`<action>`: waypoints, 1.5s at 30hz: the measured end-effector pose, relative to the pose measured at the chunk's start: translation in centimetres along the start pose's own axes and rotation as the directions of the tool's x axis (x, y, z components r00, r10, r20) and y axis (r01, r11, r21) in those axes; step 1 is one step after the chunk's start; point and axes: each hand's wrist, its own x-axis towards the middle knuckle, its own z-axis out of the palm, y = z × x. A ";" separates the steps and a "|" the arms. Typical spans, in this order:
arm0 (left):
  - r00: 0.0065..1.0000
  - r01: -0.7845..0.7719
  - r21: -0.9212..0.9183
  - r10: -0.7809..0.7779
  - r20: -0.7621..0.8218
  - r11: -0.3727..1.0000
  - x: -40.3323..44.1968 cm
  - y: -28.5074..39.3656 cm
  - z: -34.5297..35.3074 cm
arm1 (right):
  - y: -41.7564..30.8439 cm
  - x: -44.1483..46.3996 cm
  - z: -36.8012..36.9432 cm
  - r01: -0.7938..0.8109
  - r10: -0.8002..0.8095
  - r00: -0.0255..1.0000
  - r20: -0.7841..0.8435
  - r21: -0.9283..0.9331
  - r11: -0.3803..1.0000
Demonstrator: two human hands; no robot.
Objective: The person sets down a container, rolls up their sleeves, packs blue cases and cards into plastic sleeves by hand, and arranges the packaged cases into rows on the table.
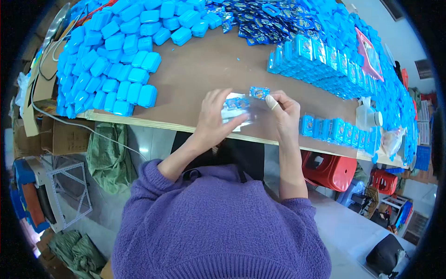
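Observation:
My right hand (284,108) pinches a small blue printed packet (259,92) between thumb and fingers, just above the table's front edge. To its left, my left hand (217,113) is curved with thumb and fingers apart around a clear wrapper with blue print (237,103). That wrapper lies over a white sheet and is partly blurred, so whether the left fingers touch it is hard to tell. A heap of the same blue packets (265,23) lies at the back of the brown table (200,69).
Blue plastic cases (123,42) are piled at the left. Wrapped cases stand in a stacked block (320,65) at the right, with a shorter row (334,130) along the front edge. Beside that row is a clear bottle (368,116). A red stool (332,169) stands below.

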 end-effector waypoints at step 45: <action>0.800 0.343 0.461 0.003 -0.600 0.818 -2.1 -7.2 -8.6 | 2.0 -0.6 3.6 -0.349 0.170 0.931 0.324 0.647 0.678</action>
